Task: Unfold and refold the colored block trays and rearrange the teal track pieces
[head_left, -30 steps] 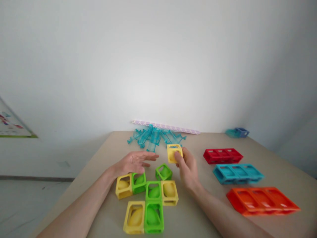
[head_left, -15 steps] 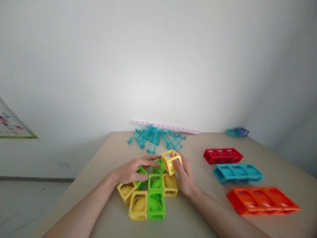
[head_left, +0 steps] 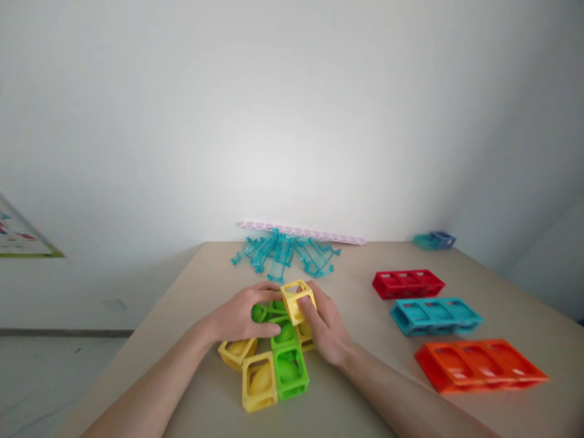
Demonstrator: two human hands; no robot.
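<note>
My right hand (head_left: 328, 325) pinches a yellow open-frame cube block (head_left: 298, 302), tilted and raised over the group of blocks. With thumb and fingers on either side, my left hand (head_left: 241, 313) grips a green cube block (head_left: 260, 313) at the back of the group; its fingertips come close to the raised yellow block. Nearer me, another green cube block (head_left: 291, 372) stands against a yellow cube block (head_left: 260, 382). A further yellow cube block (head_left: 238, 351) lies tilted below my left palm. One more yellow block (head_left: 305, 334) is partly hidden by my right hand.
On the right lie a red three-cell block (head_left: 408, 284), a teal one (head_left: 437, 316) and an orange one (head_left: 479, 365). Clear teal track pieces (head_left: 283, 255) are piled at the back before a patterned lilac strip (head_left: 303, 232). A dark blue block (head_left: 442, 240) sits in the far right corner.
The raised yellow block and my right hand have moved left, over the green blocks. My left hand has closed in around the green pieces, and the front blocks have turned slightly.
</note>
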